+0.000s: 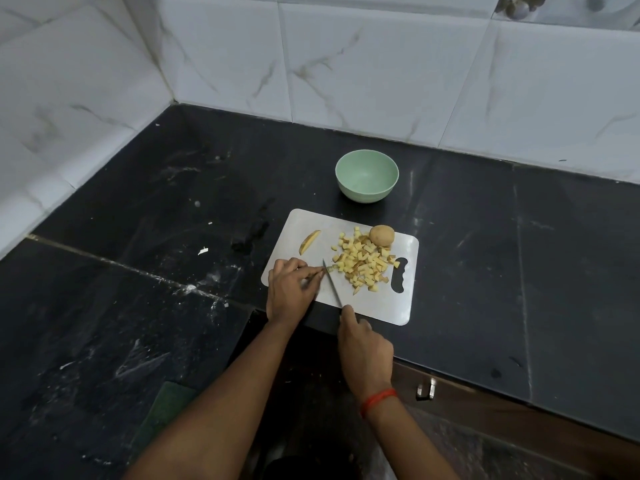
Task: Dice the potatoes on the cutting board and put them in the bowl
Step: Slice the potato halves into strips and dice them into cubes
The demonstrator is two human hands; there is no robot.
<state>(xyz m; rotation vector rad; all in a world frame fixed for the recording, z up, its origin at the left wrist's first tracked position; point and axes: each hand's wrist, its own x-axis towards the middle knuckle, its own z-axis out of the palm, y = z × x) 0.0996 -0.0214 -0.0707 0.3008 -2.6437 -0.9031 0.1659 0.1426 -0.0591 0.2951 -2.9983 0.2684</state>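
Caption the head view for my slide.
Right hand works a knife; left hand holds a potato piece on the cutting board beside diced potato; green bowl empty.

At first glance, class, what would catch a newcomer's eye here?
The pale yellow dice are heaped on the board, bright against the black counter. Just left of the heap, the right hand holds a knife, and the left hand pinches a small piece at its blade. Behind the board stands an empty green bowl.
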